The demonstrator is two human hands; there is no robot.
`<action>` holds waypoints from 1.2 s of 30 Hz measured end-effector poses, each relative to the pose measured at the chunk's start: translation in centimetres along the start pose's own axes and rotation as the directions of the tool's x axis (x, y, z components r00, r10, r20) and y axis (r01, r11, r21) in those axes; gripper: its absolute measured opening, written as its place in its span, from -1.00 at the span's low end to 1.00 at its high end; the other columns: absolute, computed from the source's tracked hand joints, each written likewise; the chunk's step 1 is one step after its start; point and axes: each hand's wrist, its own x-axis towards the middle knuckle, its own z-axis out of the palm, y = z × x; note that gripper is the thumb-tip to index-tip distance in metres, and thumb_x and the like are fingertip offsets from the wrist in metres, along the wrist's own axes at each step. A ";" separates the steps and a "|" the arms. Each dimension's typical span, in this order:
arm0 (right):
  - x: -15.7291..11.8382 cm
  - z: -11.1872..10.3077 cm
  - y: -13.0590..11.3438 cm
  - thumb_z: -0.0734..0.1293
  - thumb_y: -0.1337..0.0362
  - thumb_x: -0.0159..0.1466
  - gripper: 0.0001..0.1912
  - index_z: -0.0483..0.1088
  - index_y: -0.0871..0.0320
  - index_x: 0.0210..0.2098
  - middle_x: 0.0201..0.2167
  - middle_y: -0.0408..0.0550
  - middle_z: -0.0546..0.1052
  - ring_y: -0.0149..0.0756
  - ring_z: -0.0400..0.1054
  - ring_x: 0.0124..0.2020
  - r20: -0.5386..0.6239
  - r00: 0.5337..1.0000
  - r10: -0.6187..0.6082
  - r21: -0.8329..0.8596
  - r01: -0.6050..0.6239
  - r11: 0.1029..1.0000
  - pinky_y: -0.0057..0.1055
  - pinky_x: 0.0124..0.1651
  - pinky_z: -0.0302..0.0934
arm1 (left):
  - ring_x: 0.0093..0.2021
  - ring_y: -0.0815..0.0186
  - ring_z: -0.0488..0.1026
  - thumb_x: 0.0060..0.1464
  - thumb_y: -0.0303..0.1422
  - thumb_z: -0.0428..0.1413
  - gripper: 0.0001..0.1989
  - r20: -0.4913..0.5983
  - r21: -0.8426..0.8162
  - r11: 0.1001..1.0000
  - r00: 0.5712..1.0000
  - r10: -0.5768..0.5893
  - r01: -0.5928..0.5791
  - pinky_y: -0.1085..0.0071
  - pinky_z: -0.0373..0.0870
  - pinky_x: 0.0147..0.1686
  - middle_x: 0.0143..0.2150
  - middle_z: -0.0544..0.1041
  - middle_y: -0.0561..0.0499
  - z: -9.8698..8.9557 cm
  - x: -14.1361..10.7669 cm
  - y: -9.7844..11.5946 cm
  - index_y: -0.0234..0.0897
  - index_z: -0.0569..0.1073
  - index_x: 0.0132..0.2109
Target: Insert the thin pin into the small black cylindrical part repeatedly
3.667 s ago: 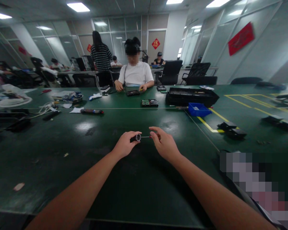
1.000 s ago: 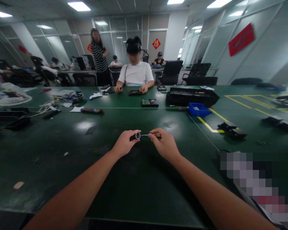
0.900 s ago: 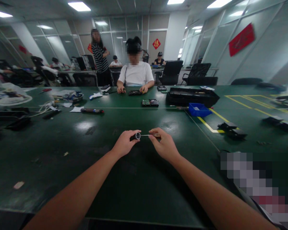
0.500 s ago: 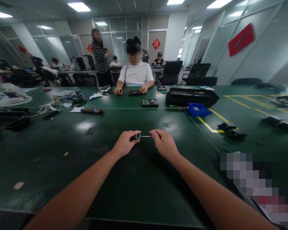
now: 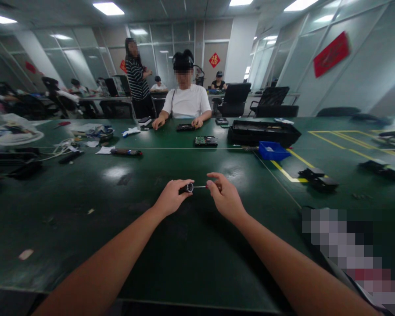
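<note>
Near the middle of the view, my left hand (image 5: 171, 197) pinches a small dark cylindrical part (image 5: 189, 188) with a shiny round end. To its right, my right hand (image 5: 226, 197) holds a screwdriver (image 5: 200, 187) by its handle, which is reddish at the front and partly hidden by the fingers. The thin metal shaft points left and reaches the side of the cylindrical part. Whether its tip sits inside the part is too small to tell. Both hands are raised over the green table (image 5: 145, 263).
Across the table a person in white (image 5: 187, 101) handles a dark device (image 5: 185, 127). Nearer lie a circuit-board drive (image 5: 206, 141), a blue tray (image 5: 272, 151), a long black casing (image 5: 263, 133) and another screwdriver (image 5: 127, 152). Black parts (image 5: 318, 179) are at the right.
The fingers of my right hand have shifted on the screwdriver handle, with the index finger lifted and more of the handle showing. My left hand is almost unmoved. The person opposite has moved one hand outward.
</note>
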 end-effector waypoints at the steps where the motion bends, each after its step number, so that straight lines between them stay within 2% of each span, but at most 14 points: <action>1: -0.1 0.0 0.0 0.19 0.08 0.39 -0.66 0.39 0.08 0.05 -0.44 -0.13 0.51 -0.26 0.40 -0.44 -0.006 1.000 -0.004 0.012 0.004 1.000 -0.35 -0.37 0.21 | 0.06 0.15 0.45 0.15 -0.38 0.22 -0.60 -0.002 0.001 1.000 1.000 -0.001 0.001 0.12 0.26 0.15 0.03 0.56 -0.01 0.0 0.0 0.0 -0.08 0.48 0.14; 5: -0.2 0.2 0.5 0.12 0.06 0.43 -0.67 0.40 0.06 -0.02 -0.39 -0.10 0.53 -0.24 0.43 -0.39 -0.040 0.999 0.008 0.062 -0.006 0.998 -0.31 -0.30 0.25 | 0.05 0.15 0.45 0.15 -0.37 0.22 -0.59 0.009 0.008 1.000 1.000 -0.001 0.000 0.12 0.26 0.15 0.02 0.56 0.00 0.0 0.0 0.1 -0.07 0.47 0.15; 8: -0.1 0.5 0.8 0.21 0.08 0.38 -0.73 0.36 0.08 -0.04 -0.35 -0.08 0.54 -0.23 0.44 -0.35 -0.099 0.995 0.025 0.149 -0.010 0.989 -0.29 -0.26 0.28 | 0.06 0.14 0.44 0.16 -0.35 0.21 -0.59 0.015 0.019 1.000 1.000 -0.018 0.018 0.10 0.25 0.16 0.05 0.55 0.00 -0.1 -0.1 0.4 -0.06 0.46 0.16; 12: 0.2 0.8 1.0 0.28 0.05 0.33 -0.73 0.41 0.14 -0.20 -0.34 -0.03 0.56 -0.24 0.45 -0.31 -0.120 0.990 0.071 0.313 -0.030 0.949 -0.27 -0.17 0.33 | 0.03 0.14 0.45 0.17 -0.35 0.20 -0.59 0.003 0.040 0.998 0.999 -0.048 0.048 0.09 0.25 0.17 0.03 0.56 0.00 -0.1 -0.1 0.6 -0.08 0.47 0.16; 16: 0.6 1.4 1.5 0.28 0.01 0.33 -0.67 0.44 0.16 -0.21 -0.33 -0.02 0.56 -0.25 0.47 -0.31 -0.085 0.986 0.146 0.495 -0.085 0.865 -0.24 -0.13 0.37 | 0.05 0.15 0.45 0.17 -0.37 0.20 -0.59 -0.050 0.010 0.999 0.998 -0.032 0.032 0.09 0.25 0.17 0.07 0.55 -0.03 -0.2 0.0 0.6 -0.12 0.46 0.16; 20: 1.1 1.6 2.5 0.26 -0.07 0.32 -0.63 0.40 0.13 -0.24 -0.40 -0.03 0.54 -0.23 0.47 -0.37 -0.046 0.970 0.237 0.632 -0.156 0.759 -0.21 -0.18 0.42 | 0.15 0.17 0.41 0.21 -0.38 0.16 -0.63 -0.032 0.004 0.996 0.996 0.088 -0.088 0.03 0.13 0.27 0.13 0.52 -0.03 -0.6 0.1 0.4 -0.09 0.46 0.15; 23: 1.4 1.4 3.0 0.22 -0.09 0.32 -0.61 0.36 0.11 -0.30 -0.49 -0.02 0.50 -0.22 0.44 -0.46 -0.004 0.950 0.312 0.626 -0.241 0.742 -0.20 -0.28 0.43 | 0.18 0.16 0.38 0.23 -0.37 0.14 -0.64 0.041 0.078 0.988 0.990 0.131 -0.134 -0.10 -0.08 0.34 0.13 0.52 0.00 -0.7 0.0 0.4 -0.02 0.46 0.15; 25: 1.5 1.2 3.2 0.22 -0.09 0.32 -0.62 0.35 0.10 -0.32 -0.48 -0.02 0.48 -0.22 0.43 -0.47 -0.031 0.939 0.343 0.588 -0.261 0.766 -0.23 -0.34 0.41 | 0.18 0.15 0.37 0.21 -0.37 0.16 -0.62 0.075 0.109 0.987 0.991 0.107 -0.115 -0.13 -0.10 0.33 0.11 0.53 -0.01 -0.6 0.0 0.4 0.00 0.46 0.16; 29: 1.2 1.2 2.8 0.21 -0.06 0.33 -0.64 0.37 0.12 -0.28 -0.41 -0.03 0.51 -0.27 0.42 -0.44 -0.145 0.940 0.310 0.503 -0.200 0.841 -0.31 -0.37 0.36 | 0.11 0.14 0.40 0.20 -0.34 0.18 -0.59 0.088 0.107 0.992 0.994 0.058 -0.067 -0.08 0.04 0.28 0.06 0.54 -0.02 0.0 0.1 0.3 -0.02 0.44 0.18; 32: 1.0 1.2 2.5 0.22 -0.04 0.34 -0.65 0.38 0.13 -0.27 -0.40 -0.05 0.52 -0.29 0.41 -0.43 -0.169 0.949 0.268 0.474 -0.160 0.866 -0.33 -0.34 0.34 | 0.07 0.14 0.42 0.19 -0.31 0.19 -0.59 0.076 0.086 0.995 0.996 0.042 -0.049 -0.01 0.13 0.23 0.03 0.55 -0.02 0.0 0.2 0.3 -0.05 0.44 0.18; 36: 0.8 1.0 2.2 0.21 -0.05 0.35 -0.63 0.38 0.14 -0.25 -0.39 -0.05 0.52 -0.29 0.41 -0.41 -0.168 0.962 0.216 0.435 -0.124 0.892 -0.33 -0.32 0.33 | 0.06 0.14 0.42 0.19 -0.31 0.20 -0.60 0.067 0.071 0.997 0.997 0.037 -0.042 0.02 0.15 0.20 0.02 0.55 -0.01 -0.1 0.0 0.3 -0.06 0.45 0.18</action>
